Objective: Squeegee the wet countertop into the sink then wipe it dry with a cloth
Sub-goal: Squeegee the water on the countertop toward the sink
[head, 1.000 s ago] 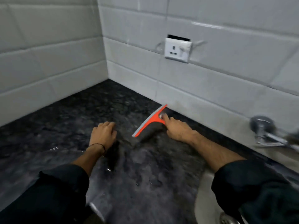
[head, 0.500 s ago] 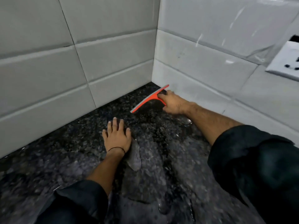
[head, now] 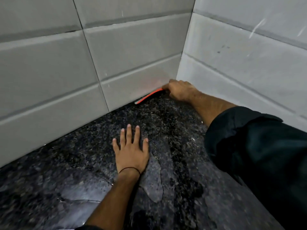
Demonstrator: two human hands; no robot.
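At tiled corner — right hand [head: 180, 92] grips orange squeegee [head: 150, 96] — speckled countertop [head: 66, 163].

Home kitchen, granite countertop [head: 83, 156], tiled walls [head: 49, 63]

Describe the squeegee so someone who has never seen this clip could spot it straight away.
Find the far corner where the two white tiled walls meet the dark speckled countertop. At the foot of the left-hand wall, just short of that corner, lies the squeegee, held at its corner end by the right hand. It is a thin bright orange strip, the only coloured thing among grey, white and black.
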